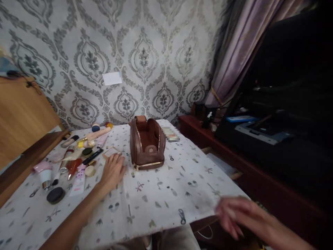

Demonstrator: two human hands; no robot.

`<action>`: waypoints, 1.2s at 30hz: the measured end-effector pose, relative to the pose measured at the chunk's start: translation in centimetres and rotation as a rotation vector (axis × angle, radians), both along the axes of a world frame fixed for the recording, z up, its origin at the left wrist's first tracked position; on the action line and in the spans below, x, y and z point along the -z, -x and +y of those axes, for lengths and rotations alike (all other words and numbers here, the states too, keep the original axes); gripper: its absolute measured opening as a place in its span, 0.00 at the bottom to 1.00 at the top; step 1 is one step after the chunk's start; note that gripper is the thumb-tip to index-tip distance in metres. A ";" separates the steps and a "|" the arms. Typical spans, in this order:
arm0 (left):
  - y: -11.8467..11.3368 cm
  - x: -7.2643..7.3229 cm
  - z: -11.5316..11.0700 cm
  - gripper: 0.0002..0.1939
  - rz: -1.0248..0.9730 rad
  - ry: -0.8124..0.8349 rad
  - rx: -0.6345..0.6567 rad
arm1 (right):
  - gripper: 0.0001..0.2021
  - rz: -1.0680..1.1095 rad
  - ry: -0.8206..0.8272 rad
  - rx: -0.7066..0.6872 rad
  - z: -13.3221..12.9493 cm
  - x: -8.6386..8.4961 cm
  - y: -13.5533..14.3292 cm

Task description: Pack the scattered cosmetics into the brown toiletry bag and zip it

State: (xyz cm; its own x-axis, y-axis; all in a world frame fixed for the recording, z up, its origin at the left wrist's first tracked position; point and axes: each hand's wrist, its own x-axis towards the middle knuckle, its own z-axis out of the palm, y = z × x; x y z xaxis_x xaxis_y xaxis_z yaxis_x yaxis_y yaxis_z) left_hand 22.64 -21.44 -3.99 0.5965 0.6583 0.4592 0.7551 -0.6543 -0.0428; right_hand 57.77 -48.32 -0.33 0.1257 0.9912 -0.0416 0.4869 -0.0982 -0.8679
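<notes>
Well back on the patterned tablecloth (144,220), a brown zip-up bag (148,159) stands unzipped. The left hand (113,170), fingers loosely spread, rests beside scattered cosmetics (75,168), seemingly between grips; lifting one calls for a pinch. The right hand (236,211) blurs; finger state unclear.

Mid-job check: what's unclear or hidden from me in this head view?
All in the head view:
Right hand: blurred, so its exact finger positions are unclear.
Left hand: its back hides the palm and anything beneath it.
Brown zippered bag: its front wall and snap tab hide part of the inside.
Item right of the bag: pixelated, unidentifiable.
Pink-and-white tube: print too small to read.
</notes>
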 end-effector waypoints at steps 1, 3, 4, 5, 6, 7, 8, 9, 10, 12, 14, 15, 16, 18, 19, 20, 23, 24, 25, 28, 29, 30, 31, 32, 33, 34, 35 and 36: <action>-0.7 0.3 -0.9 0.11 -0.026 0.007 0.046 | 0.27 -0.069 -0.023 -0.003 2.2 -0.8 -0.8; -2.0 1.0 -2.4 0.10 -0.076 0.032 0.097 | 0.28 -0.297 -0.162 0.102 6.9 -1.3 -2.4; -2.4 1.3 -2.9 0.10 -0.103 0.048 0.105 | 0.28 -0.430 -0.209 0.134 9.1 -0.8 -3.1; -2.7 1.5 -3.3 0.10 -0.133 0.065 0.111 | 0.29 -0.564 -0.244 0.167 11.0 0.1 -3.9; -2.8 1.7 -3.5 0.10 -0.166 0.087 0.119 | 0.30 -0.689 -0.247 0.190 12.5 1.3 -4.7; -2.7 1.8 -3.6 0.10 -0.200 0.112 0.133 | 0.31 -0.794 -0.217 0.213 13.5 2.8 -5.5; -2.5 1.8 -3.5 0.11 -0.236 0.135 0.152 | 0.31 -0.873 -0.162 0.218 14.1 4.2 -6.3; -2.3 1.9 -3.4 0.11 -0.269 0.158 0.168 | 0.31 -0.927 -0.111 0.212 14.3 5.6 -7.2; -1.9 2.0 -3.3 0.12 -0.299 0.175 0.177 | 0.30 -0.965 -0.082 0.196 14.2 6.8 -7.9; -1.2 2.2 -3.0 0.12 -0.339 0.185 0.176 | 0.30 -1.003 -0.072 0.203 13.6 8.6 -9.2; -0.5 2.7 -2.7 0.14 -0.341 0.168 0.175 | 0.31 -1.030 -0.095 0.236 13.0 9.6 -10.1; -0.1 3.0 -2.5 0.16 -0.330 0.152 0.183 | 0.31 -1.041 -0.113 0.252 12.8 9.9 -10.4; 0.2 3.3 -2.3 0.18 -0.312 0.142 0.194 | 0.31 -1.049 -0.131 0.265 12.6 10.1 -10.6; 0.8 3.8 -1.9 0.22 -0.265 0.116 0.246 | 0.31 -1.054 -0.156 0.283 12.5 10.3 -10.8; 1.0 4.0 -1.7 0.24 -0.232 0.117 0.271 | 0.31 -1.052 -0.162 0.291 12.4 10.3 -10.8; 1.1 4.2 -1.5 0.26 -0.206 0.113 0.294 | 0.31 -1.048 -0.162 0.296 12.3 10.2 -10.7; 1.0 4.6 -1.3 0.28 -0.179 0.116 0.305 | 0.31 -1.028 -0.129 0.291 12.1 9.8 -10.6; 0.9 4.6 -1.3 0.28 -0.175 0.124 0.297 | 0.31 -1.019 -0.115 0.289 12.0 9.7 -10.5; 0.7 4.6 -1.3 0.28 -0.178 0.125 0.291 | 0.31 -1.012 -0.103 0.288 12.0 9.6 -10.5; -0.1 4.2 -1.5 0.23 -0.200 0.092 0.311 | 0.30 -0.995 -0.096 0.302 12.1 9.5 -10.5; -0.3 3.9 -1.6 0.21 -0.214 0.072 0.313 | 0.30 -0.990 -0.094 0.313 12.2 9.4 -10.5; -0.6 3.6 -1.9 0.19 -0.224 0.059 0.306 | 0.30 -0.983 -0.087 0.325 12.3 9.4 -10.4; -0.8 3.3 -2.2 0.16 -0.226 0.054 0.298 | 0.29 -0.975 -0.075 0.335 12.3 9.2 -10.2; -1.0 2.9 -2.5 0.14 -0.215 0.061 0.286 | 0.29 -0.965 -0.058 0.341 12.3 9.1 -10.1; -1.2 2.6 -2.8 0.13 -0.206 0.067 0.277 | 0.29 -0.953 -0.038 0.339 12.3 8.8 -9.9; -1.3 2.3 -3.1 0.12 -0.194 0.080 0.271 | 0.29 -0.942 -0.020 0.331 12.3 8.6 -9.7; -1.5 2.1 -3.3 0.11 -0.185 0.097 0.266 | 0.29 -0.933 -0.006 0.323 12.3 8.3 -9.5; -1.5 1.9 -3.5 0.11 -0.179 0.116 0.262 | 0.28 -0.926 0.003 0.319 12.3 8.0 -9.3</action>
